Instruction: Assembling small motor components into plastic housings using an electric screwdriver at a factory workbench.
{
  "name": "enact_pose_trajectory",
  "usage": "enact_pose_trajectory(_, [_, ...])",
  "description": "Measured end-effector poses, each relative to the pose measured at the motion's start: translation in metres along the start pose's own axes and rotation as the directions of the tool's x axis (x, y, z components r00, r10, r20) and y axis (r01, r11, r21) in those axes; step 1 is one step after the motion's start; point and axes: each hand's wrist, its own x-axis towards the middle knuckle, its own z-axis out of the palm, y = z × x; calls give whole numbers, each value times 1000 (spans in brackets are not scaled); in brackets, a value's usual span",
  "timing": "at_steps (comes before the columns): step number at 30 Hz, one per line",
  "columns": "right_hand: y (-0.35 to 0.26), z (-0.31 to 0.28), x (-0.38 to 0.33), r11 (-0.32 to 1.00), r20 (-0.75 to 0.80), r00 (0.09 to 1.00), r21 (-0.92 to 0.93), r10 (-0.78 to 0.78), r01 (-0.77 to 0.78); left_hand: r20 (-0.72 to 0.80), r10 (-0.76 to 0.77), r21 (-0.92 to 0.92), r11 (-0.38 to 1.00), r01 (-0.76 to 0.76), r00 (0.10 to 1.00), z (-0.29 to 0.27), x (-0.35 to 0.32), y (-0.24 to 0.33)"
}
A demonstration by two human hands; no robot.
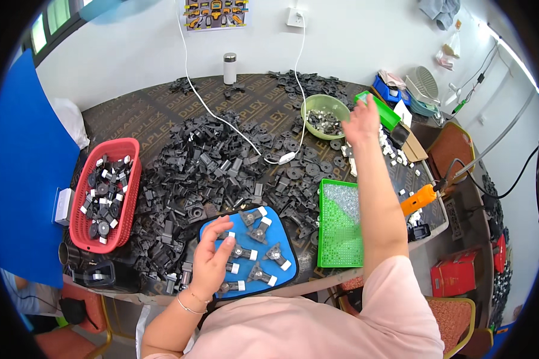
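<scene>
head view: the left hand point(211, 256) is curling loosely over a blue mat point(284, 236), partly hiding the black parts with white ends point(259, 230) that are lying beneath and right of it; whether it is gripping one, i cannot tell. the right hand point(363, 122) is reaching out, fingers overlapping a bright green box point(387, 115) (contact, or a small piece held, is escaping my eye). its forearm is covering the right side of a green basket point(341, 246), which is holding silvery bits point(344, 198) too fine to identify. just left of this hand, a pale green bowl point(324, 101) is containing small mixed pieces point(323, 121); well left of the other, a red basket point(135, 179) is holding black-and-white parts point(103, 194).
</scene>
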Motion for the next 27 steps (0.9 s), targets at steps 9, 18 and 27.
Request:
enact_pose_trajectory(9, [-18, -160, -193, -38, 582, 316, -514, -749, 857, 695, 195, 119, 918, -378, 692, 35, -3, 137])
enact_pose_trajectory(18, [-34, -216, -159, 539, 232, 621, -334, -748, 774, 734, 295, -119, 943, -311, 612, 94, -44, 166])
enact_pose_trajectory(27, [-11, -165, -208, -16, 576, 193, -338, -794, 941, 841, 416, 163, 415, -895, 346, 107, -57, 156])
